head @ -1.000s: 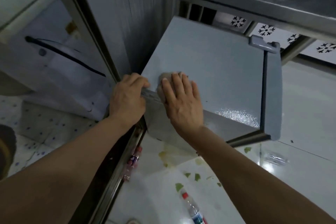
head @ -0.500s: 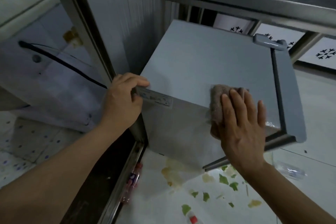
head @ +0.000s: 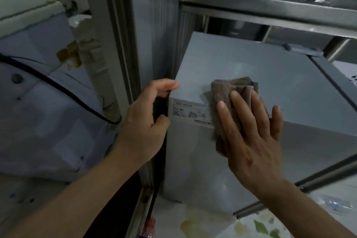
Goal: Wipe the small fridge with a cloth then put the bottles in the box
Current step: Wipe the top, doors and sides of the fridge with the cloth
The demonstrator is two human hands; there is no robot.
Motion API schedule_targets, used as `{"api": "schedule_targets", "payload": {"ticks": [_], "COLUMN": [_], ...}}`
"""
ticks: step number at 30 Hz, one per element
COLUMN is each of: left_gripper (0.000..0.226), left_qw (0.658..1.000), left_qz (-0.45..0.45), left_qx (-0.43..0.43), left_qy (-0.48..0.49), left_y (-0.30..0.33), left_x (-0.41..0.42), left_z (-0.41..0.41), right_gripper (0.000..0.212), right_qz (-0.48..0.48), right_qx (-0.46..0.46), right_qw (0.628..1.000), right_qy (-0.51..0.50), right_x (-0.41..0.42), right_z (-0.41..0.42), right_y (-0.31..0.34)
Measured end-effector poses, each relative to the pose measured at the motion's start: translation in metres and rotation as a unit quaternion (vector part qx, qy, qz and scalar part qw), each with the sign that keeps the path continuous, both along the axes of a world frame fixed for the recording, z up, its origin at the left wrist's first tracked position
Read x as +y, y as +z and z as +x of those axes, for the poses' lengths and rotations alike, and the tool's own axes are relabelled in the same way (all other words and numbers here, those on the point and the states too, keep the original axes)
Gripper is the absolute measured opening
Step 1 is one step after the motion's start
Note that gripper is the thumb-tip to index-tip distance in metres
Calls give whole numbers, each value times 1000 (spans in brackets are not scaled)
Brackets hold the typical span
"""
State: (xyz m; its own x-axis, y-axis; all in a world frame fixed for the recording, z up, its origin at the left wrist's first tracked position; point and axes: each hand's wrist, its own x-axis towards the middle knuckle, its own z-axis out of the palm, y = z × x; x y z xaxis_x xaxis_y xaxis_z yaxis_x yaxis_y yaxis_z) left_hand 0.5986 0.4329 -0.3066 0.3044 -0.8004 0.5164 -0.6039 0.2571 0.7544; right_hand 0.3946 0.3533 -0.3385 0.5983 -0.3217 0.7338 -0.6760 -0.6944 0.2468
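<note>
**Wiping pass at the near top edge of the fridge: cloth position and free surface**

The small grey-blue metal fridge (head: 270, 87) stands under a stainless steel shelf (head: 270, 7), beside a grey metal upright (head: 119, 44) on its left. The brown woven cloth (head: 233, 91) is folded over the near top edge of the fridge, partly on the top panel and partly on the side panel facing the camera, just right of the white printed label (head: 190, 111).

The right hand (head: 251, 131) lies flat on the cloth with the fingers spread and extended, palm pressing against the side panel and fingertips at the top edge. It does not pinch the cloth; it holds it by pressure only. The left hand (head: 146, 120) is curled around the near left corner of the fridge, fingers on the top and thumb on the side, apparently steadying the cabinet.

The governing relation: most of the bare top panel lies away from the right hand, up and to the right toward the door hinge (head: 301, 51). The right hand is the nearer one for that area.

One red-capped clear plastic bottle (head: 148, 228) lies on the floor below the left forearm. No box is in view. By this evidence, the wiping step is in progress and the bottle step has not begun.
</note>
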Motion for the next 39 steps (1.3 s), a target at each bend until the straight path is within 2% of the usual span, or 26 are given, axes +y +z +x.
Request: {"api": "schedule_targets", "payload": {"ticks": [4, 10, 15, 20, 23, 26, 28, 30, 36, 39], "left_gripper": [64, 55, 61, 76, 83, 86, 88, 91, 90, 83], "left_qw": [996, 984, 982, 978, 979, 980, 981, 982, 982, 967], "left_qz": [-48, -96, -81, -20, -9, 7, 16, 19, -12, -46], "left_qx": [64, 85, -4, -9, -74, -121, -138, -138, -185, -248], "left_qy": [-49, -120, -169, -208, -192, -157, -138, -127, -35, 26], "left_y": [-18, -26, -20, -29, -28, -27, -28, -31, -34, -34], "left_x": [0, -6, -4, 6, 12, 15, 15, 14, 7, 4], "left_z": [-1, 13, 40, 44, 38, 30, 26, 23, 12, 2], "right_gripper": [73, 66, 54, 57, 54, 54, 50, 49, 65, 68], "right_qz": [-40, -134, -188, -219, -214, -196, -208, -234, -191, -176], "right_qx": [11, 8, 21, 40, 58, 122, 162, 177, 21, -14], "right_qw": [999, 988, 978, 971, 969, 967, 959, 951, 981, 984], "right_qy": [15, 70, 89, 93, 107, 109, 107, 98, 42, 36], "right_x": [-3, -12, -15, -16, -16, -17, -17, -19, -19, -18], "right_z": [-10, 39, 56, 59, 55, 41, 28, 18, 27, 28], "right_y": [-26, -20, -8, -18, -47, -97, -120, -117, -27, -44]}}
